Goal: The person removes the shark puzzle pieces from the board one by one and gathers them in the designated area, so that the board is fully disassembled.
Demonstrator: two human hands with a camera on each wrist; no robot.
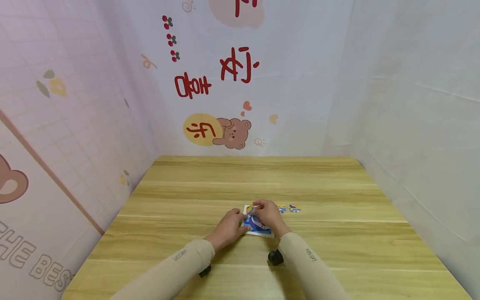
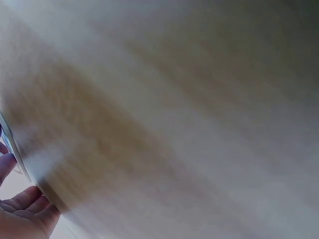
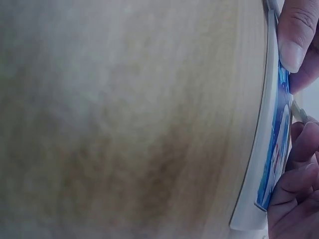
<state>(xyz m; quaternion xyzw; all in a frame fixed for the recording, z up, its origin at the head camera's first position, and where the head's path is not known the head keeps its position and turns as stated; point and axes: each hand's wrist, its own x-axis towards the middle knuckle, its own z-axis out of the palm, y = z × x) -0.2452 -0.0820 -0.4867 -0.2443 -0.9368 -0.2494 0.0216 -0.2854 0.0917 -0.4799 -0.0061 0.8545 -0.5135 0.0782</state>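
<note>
A small jigsaw board (image 1: 256, 225) with a white border and a blue cartoon picture lies on the table. My left hand (image 1: 228, 228) holds its left side, thumb on the picture and fingers along the edge. In the left wrist view, the fingers (image 2: 36, 203) touch that edge. Above the board's upper part is my right hand (image 1: 271, 216). Its thumb and fingers pinch a small jigsaw piece (image 3: 299, 113), seen nearly edge-on in the right wrist view. The hand hides part of the picture.
Several loose jigsaw pieces (image 1: 294, 208) lie just right of the board, partly behind my right hand. The wooden table (image 1: 180, 179) meets a printed back wall (image 1: 300, 104) and walls at both sides. Black wrist cameras (image 1: 275, 257) sit beneath the sleeves.
</note>
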